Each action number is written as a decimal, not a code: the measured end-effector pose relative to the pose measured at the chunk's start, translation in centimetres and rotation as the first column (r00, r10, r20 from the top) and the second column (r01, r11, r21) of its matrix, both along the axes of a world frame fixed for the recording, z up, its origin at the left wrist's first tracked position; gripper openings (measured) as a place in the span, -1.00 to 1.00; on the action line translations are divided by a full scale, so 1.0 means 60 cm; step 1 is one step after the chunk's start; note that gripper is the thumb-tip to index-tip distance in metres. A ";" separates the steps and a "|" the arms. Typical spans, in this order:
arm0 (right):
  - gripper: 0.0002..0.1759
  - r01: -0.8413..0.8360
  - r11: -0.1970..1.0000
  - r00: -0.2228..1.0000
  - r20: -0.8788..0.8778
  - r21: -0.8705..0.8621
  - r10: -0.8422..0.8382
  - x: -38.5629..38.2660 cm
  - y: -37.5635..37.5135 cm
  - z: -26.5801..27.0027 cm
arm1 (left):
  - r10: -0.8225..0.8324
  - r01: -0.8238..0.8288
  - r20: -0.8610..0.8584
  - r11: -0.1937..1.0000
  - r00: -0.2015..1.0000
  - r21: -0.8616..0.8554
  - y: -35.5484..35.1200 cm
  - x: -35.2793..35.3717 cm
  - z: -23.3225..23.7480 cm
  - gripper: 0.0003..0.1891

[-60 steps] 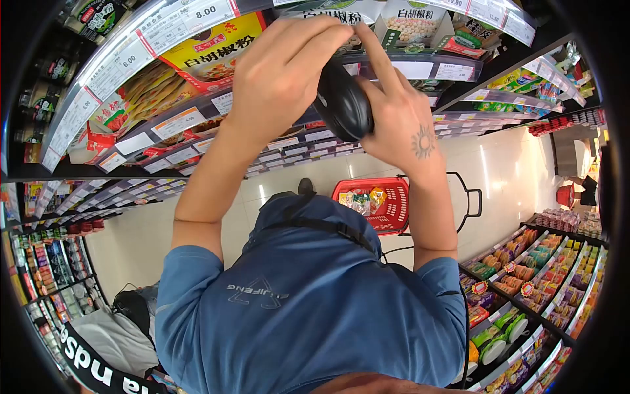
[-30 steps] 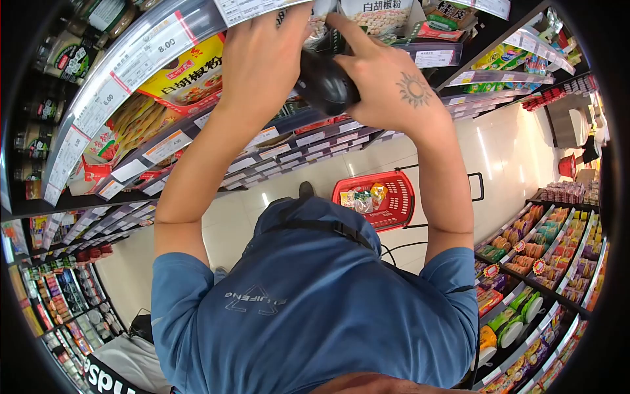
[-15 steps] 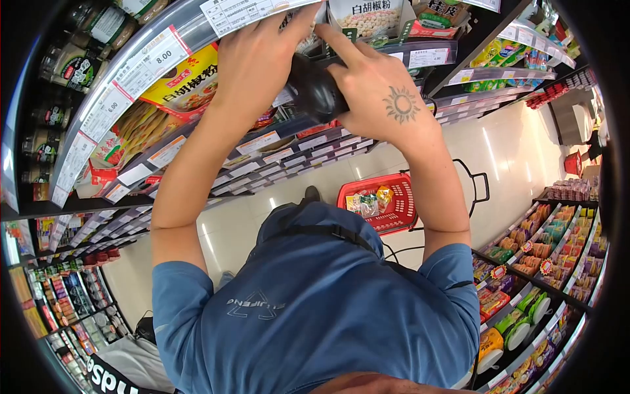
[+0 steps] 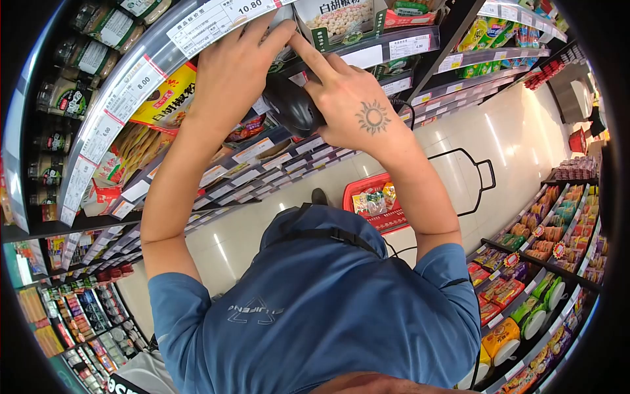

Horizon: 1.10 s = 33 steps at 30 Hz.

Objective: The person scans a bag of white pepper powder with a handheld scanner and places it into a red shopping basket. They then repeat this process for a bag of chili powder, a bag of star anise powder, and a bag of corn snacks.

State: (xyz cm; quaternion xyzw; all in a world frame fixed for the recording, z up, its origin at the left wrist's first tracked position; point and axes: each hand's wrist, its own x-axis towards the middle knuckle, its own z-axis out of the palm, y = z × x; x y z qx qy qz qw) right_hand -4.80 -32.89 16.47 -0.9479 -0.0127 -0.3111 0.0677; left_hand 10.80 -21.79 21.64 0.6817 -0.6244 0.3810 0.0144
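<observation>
Both arms reach up to the spice shelf [image 4: 374,52]. My left hand [image 4: 233,72] is bent at the shelf edge, its fingertips close to my right index finger; what its fingers close on is hidden. My right hand [image 4: 354,102], with a sun tattoo on its back, is closed around a black rounded device [image 4: 295,108], index finger stretched toward the shelf. I cannot tell the device's exact kind. Just behind the fingertips stands a white pepper powder box [image 4: 338,20]. A yellow white pepper packet [image 4: 167,98] lies left of my left hand, below the price strip [image 4: 141,82].
A red shopping basket [image 4: 374,223] with several packets in it stands on the floor [image 4: 446,190], near a black metal frame [image 4: 489,184]. Spice jars [image 4: 85,56] line the upper left. Snack shelves [image 4: 525,282] rise at the right.
Both hands and the black device have shifted left and slightly down in view. The shelf, basket and floor have also shifted with the head's movement.
</observation>
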 end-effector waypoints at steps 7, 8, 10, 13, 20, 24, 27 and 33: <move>-0.78 -0.034 0.999 0.999 -0.011 -0.021 0.033 0.005 0.005 0.003 | 0.099 -0.134 -0.204 0.977 0.974 -0.166 0.009 0.001 -0.028 -0.55; -0.79 -0.058 0.998 0.998 -0.005 -0.031 0.058 0.010 0.006 0.003 | 0.154 -0.191 -0.188 0.961 0.970 -0.199 0.006 -0.001 -0.032 -0.52; -0.76 -0.056 0.998 0.998 -0.021 0.003 0.056 0.010 0.011 0.007 | 0.218 -0.254 -0.169 0.939 0.961 -0.232 0.006 -0.005 -0.035 -0.49; -0.72 -0.055 0.997 0.997 -0.052 0.059 0.058 0.008 0.010 0.009 | 0.129 -0.179 -0.165 0.924 0.978 -0.337 0.010 -0.014 -0.033 -0.49; -0.58 -0.156 0.963 0.988 0.040 0.222 0.150 -0.001 -0.026 0.039 | -0.105 -0.072 -0.385 0.906 0.917 -0.418 0.063 -0.047 -0.053 -0.59; -0.50 -0.333 0.888 0.937 0.212 0.318 0.276 0.031 -0.053 0.048 | -0.185 -0.217 -0.658 0.851 0.730 -0.479 0.086 -0.054 -0.061 -0.63; -0.44 -0.456 0.814 0.888 0.237 0.359 0.393 0.045 -0.061 0.063 | -0.201 -0.229 -0.698 0.852 0.687 -0.471 0.091 -0.054 -0.066 -0.63; -0.06 -0.417 0.655 0.886 0.121 0.630 0.447 0.038 -0.049 0.058 | -0.381 -0.203 -0.723 0.790 0.577 -0.578 0.102 -0.046 -0.088 -0.64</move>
